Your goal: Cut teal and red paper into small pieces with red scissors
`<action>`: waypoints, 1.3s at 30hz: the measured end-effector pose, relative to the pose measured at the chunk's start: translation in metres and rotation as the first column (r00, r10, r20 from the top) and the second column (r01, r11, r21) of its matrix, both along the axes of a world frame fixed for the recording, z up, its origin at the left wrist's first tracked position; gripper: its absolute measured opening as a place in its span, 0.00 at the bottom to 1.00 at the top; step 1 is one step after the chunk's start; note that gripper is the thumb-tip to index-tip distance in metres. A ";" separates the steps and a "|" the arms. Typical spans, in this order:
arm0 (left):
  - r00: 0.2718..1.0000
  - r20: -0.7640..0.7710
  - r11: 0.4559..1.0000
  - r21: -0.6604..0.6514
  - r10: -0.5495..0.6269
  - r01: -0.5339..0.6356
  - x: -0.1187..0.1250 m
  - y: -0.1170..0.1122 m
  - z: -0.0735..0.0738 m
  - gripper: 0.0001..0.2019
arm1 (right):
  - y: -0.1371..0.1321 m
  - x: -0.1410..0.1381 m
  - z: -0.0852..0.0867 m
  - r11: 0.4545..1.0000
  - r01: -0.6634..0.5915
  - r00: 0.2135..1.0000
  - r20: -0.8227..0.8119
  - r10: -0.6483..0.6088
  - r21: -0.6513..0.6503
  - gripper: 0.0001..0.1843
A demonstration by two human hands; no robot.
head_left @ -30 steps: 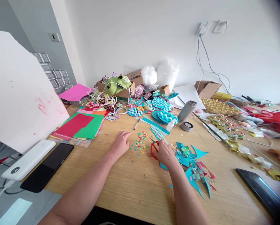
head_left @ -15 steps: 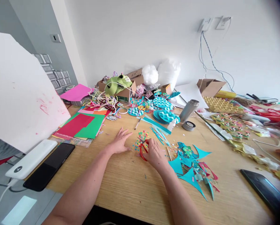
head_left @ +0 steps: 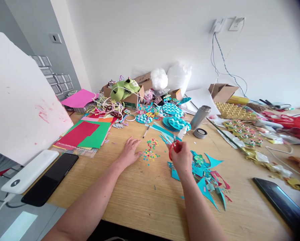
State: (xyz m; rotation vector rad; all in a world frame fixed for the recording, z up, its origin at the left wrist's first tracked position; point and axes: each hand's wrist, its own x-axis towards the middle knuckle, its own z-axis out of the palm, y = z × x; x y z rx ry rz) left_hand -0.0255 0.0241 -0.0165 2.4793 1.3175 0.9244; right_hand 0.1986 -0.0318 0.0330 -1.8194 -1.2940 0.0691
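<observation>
Scissors [head_left: 174, 151] with red loop handles are in our right hand [head_left: 182, 160] in the head view, its fingers curled snugly round the loops, right of the small, round paper dots [head_left: 151, 154]. Left of the dots, our left hand [head_left: 129, 151] is loosely spread, and we see nothing in its grasp. Curved, pointed blue paper scraps [head_left: 206, 190] lie right of the dots, on grained wood [head_left: 140, 201]. Beyond the dots we have a slim pen [head_left: 146, 132], wavy-topped blue discs [head_left: 175, 124] and a smooth metal flask [head_left: 200, 117].
</observation>
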 end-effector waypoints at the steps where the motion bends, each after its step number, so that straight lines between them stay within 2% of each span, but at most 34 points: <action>1: 1.000 0.012 1.000 0.009 0.011 -0.011 0.000 0.001 0.000 0.25 | 0.000 0.006 0.004 0.995 0.075 0.995 -0.078 -0.070 0.070 0.18; 3: 0.999 0.028 0.999 0.023 0.024 -0.025 -0.001 0.003 -0.002 0.23 | -0.001 0.018 0.009 0.964 0.188 0.962 -0.231 -0.143 0.186 0.18; 6: 0.999 0.041 0.999 0.044 0.020 -0.022 -0.001 0.005 -0.004 0.20 | -0.003 0.032 0.016 0.918 0.268 0.892 -0.436 -0.121 0.291 0.17; 9: 0.998 0.054 0.998 0.062 0.018 -0.021 -0.002 0.006 -0.005 0.18 | -0.007 0.040 0.026 0.913 0.245 0.799 -0.601 0.001 0.327 0.16; 12: 0.997 0.062 0.997 0.072 0.036 -0.040 -0.002 0.007 -0.005 0.17 | -0.014 0.047 0.040 0.917 0.151 0.770 -0.625 0.126 0.370 0.17; 15: 0.996 0.068 0.995 0.076 0.054 -0.059 -0.003 0.007 -0.004 0.16 | -0.020 0.058 0.049 0.952 0.009 0.796 -0.578 0.179 0.307 0.19; 18: 0.996 0.077 0.996 0.073 0.053 -0.058 -0.002 0.007 -0.003 0.15 | -0.023 0.069 0.043 0.979 -0.187 0.872 -0.446 0.202 0.077 0.17; 21: 0.995 0.083 0.996 0.073 0.050 -0.056 -0.001 0.006 -0.003 0.15 | -0.023 0.070 0.023 0.932 -0.292 0.953 -0.154 0.262 -0.215 0.10; 23: 0.995 0.084 0.996 0.076 0.050 -0.056 -0.001 0.007 -0.003 0.14 | -0.021 0.066 0.009 0.891 -0.263 0.939 0.112 0.324 -0.370 0.06; 25: 0.995 0.089 0.995 0.081 0.049 -0.057 -0.001 0.008 -0.004 0.14 | -0.020 0.060 -0.001 0.868 -0.275 0.908 0.184 0.376 -0.414 0.05; 28: 0.994 0.095 0.994 0.089 0.051 -0.060 -0.002 0.008 -0.004 0.14 | -0.017 0.053 -0.007 0.841 -0.303 0.873 0.225 0.434 -0.448 0.05; 39: 0.992 0.117 0.996 0.068 0.052 -0.060 -0.002 0.007 -0.003 0.15 | -0.014 0.052 -0.005 0.789 -0.305 0.843 0.234 0.484 -0.533 0.08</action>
